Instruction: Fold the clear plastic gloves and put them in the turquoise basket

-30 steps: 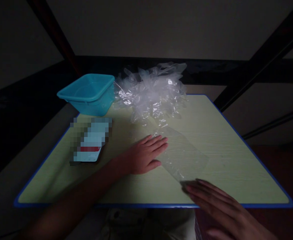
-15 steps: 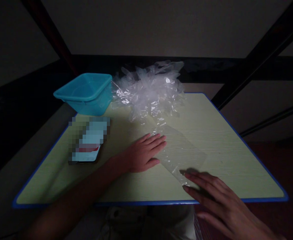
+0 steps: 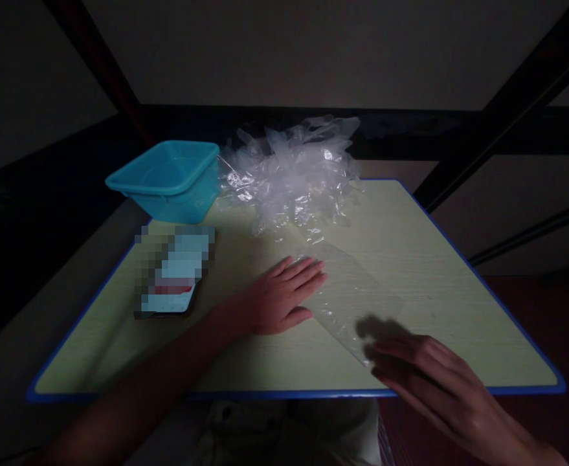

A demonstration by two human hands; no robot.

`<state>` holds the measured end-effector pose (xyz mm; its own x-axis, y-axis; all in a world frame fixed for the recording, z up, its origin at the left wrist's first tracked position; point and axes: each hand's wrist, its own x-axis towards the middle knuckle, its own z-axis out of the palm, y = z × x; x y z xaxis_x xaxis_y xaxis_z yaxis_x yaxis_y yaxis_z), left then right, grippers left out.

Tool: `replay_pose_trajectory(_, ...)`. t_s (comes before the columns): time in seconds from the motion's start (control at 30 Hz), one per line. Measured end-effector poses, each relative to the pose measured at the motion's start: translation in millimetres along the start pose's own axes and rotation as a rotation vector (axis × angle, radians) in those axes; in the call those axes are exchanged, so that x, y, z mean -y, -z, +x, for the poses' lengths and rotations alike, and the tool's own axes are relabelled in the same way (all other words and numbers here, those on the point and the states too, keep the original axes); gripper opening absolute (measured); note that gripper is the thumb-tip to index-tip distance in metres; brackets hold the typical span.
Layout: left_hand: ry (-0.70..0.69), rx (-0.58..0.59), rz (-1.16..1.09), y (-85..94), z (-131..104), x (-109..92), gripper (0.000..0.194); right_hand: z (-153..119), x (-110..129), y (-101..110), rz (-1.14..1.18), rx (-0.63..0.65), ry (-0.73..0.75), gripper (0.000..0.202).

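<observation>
clear plastic piece point(image 3: 357, 291): thin, see-through, bag or sheet unclear. lies flat, spread out, slantwise on table point(image 3: 468, 323). small creases, bright glints along left edge, which is partly covered. near corner points toward front rim.

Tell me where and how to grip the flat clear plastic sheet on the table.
Probably best pinched at its near corner, coming from the right: the flat clear plastic sheet lies thin against the table, that corner sits by the right hand, and the left hand lies over its left side.
</observation>
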<state>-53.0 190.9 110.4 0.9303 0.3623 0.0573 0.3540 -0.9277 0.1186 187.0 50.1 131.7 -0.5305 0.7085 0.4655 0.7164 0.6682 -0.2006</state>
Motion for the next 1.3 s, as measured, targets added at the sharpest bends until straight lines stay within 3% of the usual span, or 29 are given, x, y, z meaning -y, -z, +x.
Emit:
replay_pose_trajectory(0.23, -0.107, -0.145, 0.017, 15.2, 0.1, 0.8, 0.055, 15.2, 7.5, -7.9, -0.132, 0.048, 0.092, 0.029)
replay_pose_trajectory(0.4, -0.107, -0.233, 0.063, 28.5, -4.3, -21.6, 0.03, 23.4, 15.0, -12.6, -0.195, 0.049, 0.152, 0.033)
replay_pose_trajectory(0.6, 0.006, -0.352, 0.045, 12.1, -12.4, -66.3, 0.034, 29.2, 20.6, -10.6, -0.169, 0.026, 0.102, 0.04)
replay_pose_trajectory(0.77, 0.142, -0.38, 0.166, -5.7, -2.7, -84.5, 0.031, 35.5, 26.0, -1.6, -0.168, -0.03, 0.064, 0.036)
replay_pose_trajectory(0.87, 0.171, -0.358, 0.255, -13.3, 5.1, -89.5, 0.03, 35.9, 27.8, 2.0, -0.152, -0.049, 0.055, 0.034)
replay_pose_trajectory(1.0, 0.107, -0.377, 0.263, -16.6, 9.2, -92.4, 0.02, 29.5, 25.8, 5.6, -0.167, -0.073, 0.026, 0.032)
replay_pose_trajectory(1.3, 0.14, -0.419, -0.052, -7.3, -5.6, -82.6, 0.018, 16.4, 22.5, -1.8, -0.186, 0.011, -0.11, 0.03)
